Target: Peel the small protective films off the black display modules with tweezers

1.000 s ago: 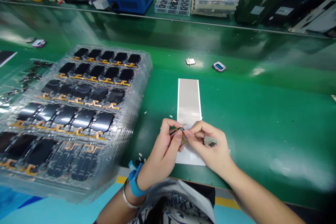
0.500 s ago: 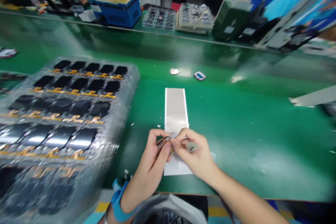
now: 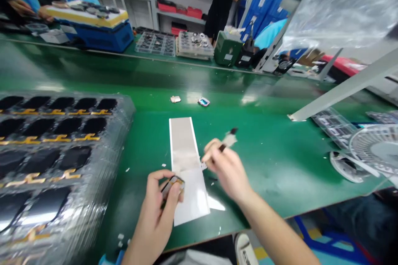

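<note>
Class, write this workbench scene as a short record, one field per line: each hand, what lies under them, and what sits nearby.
Left hand: pinches a small dark part
Right hand: holds a blurred pale tab
Under hands: white strip on green table
Left side: stacked trays of dark parts

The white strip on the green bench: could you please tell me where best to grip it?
Probably the white strip by its near end, pinched from the front edge of the bench: it lies flat and that end is closest.
</note>
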Demonstrator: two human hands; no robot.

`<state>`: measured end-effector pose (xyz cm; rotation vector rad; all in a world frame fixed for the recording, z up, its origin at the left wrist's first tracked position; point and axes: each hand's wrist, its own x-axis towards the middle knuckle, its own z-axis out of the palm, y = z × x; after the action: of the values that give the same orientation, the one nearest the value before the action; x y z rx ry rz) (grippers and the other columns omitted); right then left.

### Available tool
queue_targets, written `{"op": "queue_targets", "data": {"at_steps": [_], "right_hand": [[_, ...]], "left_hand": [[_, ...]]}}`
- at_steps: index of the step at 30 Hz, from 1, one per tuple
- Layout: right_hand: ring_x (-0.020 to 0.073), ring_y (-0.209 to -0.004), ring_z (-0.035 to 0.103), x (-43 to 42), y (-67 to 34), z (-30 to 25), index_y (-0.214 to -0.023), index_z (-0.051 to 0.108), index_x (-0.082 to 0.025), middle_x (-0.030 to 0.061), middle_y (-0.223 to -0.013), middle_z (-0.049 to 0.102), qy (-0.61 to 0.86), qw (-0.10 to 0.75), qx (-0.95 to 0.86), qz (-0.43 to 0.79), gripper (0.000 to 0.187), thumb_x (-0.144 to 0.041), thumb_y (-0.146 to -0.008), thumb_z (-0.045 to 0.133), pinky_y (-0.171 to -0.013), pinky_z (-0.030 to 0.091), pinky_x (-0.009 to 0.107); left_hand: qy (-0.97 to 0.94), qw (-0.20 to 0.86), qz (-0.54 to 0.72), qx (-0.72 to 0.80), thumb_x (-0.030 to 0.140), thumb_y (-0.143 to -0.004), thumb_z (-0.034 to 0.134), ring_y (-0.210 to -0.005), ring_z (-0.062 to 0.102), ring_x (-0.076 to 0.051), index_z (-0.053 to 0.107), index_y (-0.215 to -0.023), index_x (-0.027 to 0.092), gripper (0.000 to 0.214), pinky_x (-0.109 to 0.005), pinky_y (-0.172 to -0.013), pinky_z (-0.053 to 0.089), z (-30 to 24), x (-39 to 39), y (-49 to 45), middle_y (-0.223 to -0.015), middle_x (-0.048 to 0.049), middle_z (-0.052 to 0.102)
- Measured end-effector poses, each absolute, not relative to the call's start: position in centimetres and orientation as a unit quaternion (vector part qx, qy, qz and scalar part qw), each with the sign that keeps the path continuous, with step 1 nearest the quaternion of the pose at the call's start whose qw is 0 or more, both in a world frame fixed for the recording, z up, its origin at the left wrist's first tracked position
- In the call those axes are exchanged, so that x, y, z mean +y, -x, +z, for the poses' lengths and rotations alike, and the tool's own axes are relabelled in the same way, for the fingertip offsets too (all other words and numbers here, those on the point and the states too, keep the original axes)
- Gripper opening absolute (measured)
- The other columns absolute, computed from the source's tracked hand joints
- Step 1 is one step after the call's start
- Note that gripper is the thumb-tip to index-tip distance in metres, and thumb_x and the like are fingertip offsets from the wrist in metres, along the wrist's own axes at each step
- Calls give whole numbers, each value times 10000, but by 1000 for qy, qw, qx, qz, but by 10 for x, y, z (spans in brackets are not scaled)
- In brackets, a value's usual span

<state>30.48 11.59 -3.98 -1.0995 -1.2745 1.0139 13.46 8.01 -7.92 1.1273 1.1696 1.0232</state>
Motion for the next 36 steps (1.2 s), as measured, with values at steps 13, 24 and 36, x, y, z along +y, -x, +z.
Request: {"op": "queue_targets", "data": {"at_steps": [13,24,36], "right_hand": [[124,-666,644,100,-333,-72,-867,560,-229,-7,-827,605,555,520,-480,438,230,-366,-823,740,-658,565,278],[145,-857,675,113,-329,-78,-884,642,-196,38,-928,617,542,469,-555,422,58,-238,-866,678,-769,598,280],[172,-731,754,113,-289,-83,-849,603,-184,35,-858,666,577,444,-509,460,111,-268,-840,675,-668,626,269]], "left_hand": [[-781,395,248,416,200,-1012,421,-1069,615,-252,505,-1116,209,134,-408,-901,462,-71,85,-128,-1108,-86,676],[-822,334,225,403,149,-988,449,-1337,488,-303,530,-1112,171,149,-497,-1030,456,-62,83,-137,-1249,-170,654],[-845,236,186,442,89,-955,450,-1074,670,-280,497,-1112,150,175,-452,-881,583,-62,76,-121,-1139,-177,695]]}}
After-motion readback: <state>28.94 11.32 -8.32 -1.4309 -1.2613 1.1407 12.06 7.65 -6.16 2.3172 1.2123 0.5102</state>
